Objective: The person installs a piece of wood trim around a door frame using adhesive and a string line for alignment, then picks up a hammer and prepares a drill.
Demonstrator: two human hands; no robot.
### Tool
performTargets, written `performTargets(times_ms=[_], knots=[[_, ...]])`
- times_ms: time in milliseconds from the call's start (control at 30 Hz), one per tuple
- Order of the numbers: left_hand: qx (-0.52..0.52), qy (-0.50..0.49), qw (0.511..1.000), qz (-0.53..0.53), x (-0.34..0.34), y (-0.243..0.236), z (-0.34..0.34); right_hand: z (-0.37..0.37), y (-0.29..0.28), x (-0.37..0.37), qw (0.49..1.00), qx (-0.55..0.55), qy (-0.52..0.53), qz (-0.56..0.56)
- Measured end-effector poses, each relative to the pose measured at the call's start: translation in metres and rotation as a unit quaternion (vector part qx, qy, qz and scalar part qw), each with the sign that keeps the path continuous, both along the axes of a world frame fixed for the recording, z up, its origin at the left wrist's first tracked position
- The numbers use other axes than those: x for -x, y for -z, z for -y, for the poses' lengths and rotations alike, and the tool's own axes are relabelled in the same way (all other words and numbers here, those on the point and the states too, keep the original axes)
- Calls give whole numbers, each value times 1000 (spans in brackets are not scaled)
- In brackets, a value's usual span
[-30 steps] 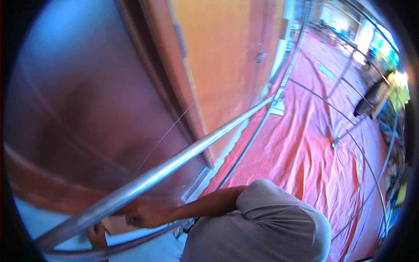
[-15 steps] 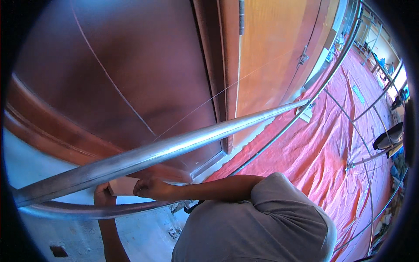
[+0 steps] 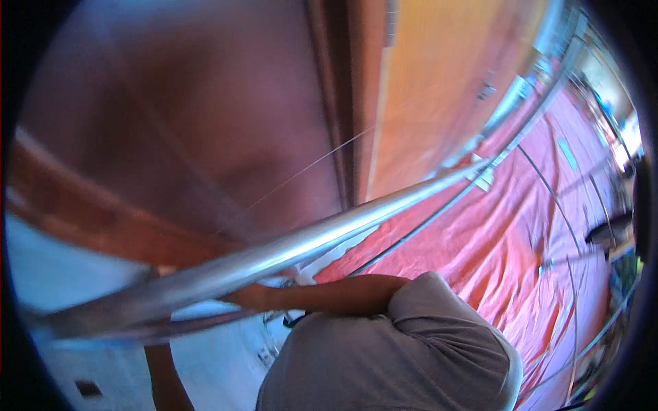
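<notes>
A long silvery metal pipe (image 3: 288,253) slants across the view in front of both hands. My left forearm (image 3: 166,377) rises behind the pipe and the curved rail below it; the left hand is mostly hidden and blurred. A small pale patch (image 3: 166,270) just above the pipe by that hand is too smeared to name. From the right, my right hand (image 3: 250,296) reaches in behind the pipe, its fingers out of sight. The brown door panel (image 3: 226,123) with its reddish-brown lower frame (image 3: 103,229) stands beyond the hands.
An orange wooden door (image 3: 432,103) with a latch adjoins the brown panel. A thin line (image 3: 301,171) crosses the panel. Wrinkled red sheeting (image 3: 466,240) covers the floor far below at right. A curved metal rail (image 3: 439,212) and thin rods (image 3: 558,195) stand above it.
The view has shifted and blurred. Both hands have gone behind the pipe; earlier the left held a flat brown piece and the right was curled beside it. That piece cannot be made out now.
</notes>
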State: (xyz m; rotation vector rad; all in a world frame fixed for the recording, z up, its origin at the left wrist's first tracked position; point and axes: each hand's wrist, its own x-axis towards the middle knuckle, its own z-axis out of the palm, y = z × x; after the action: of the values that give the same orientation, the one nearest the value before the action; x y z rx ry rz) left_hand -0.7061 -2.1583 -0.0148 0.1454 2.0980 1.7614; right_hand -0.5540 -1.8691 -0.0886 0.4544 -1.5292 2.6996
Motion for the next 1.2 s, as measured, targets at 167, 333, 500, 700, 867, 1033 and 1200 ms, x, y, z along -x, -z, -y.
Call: performTargets(times_ms=[167,333,500,700,867,1033,1200], knots=[[294,237,888,-262,-13,-44,-70,-32,8,9,956,-288,47,-41],[-150,-83,979,108,-23,-21,-73,-25,-29,9,978,-84,-69,177],[-104,-64,989,88,-32,-29,-82,-26,-21,12,980,-73,-77,168],[-26,-47,993,103,-32,-41,-69,-17,-25,14,978,-91,-88,166],[49,34,998,-22,-14,-34,-68,-24,-25,10,982,-56,-81,161],[319,251,846,-347,-13,-45,-70,-34,-4,10,982,-135,-24,127],[29,-78,995,-47,-23,-31,-58,-45,-65,-11,961,-257,-36,91]])
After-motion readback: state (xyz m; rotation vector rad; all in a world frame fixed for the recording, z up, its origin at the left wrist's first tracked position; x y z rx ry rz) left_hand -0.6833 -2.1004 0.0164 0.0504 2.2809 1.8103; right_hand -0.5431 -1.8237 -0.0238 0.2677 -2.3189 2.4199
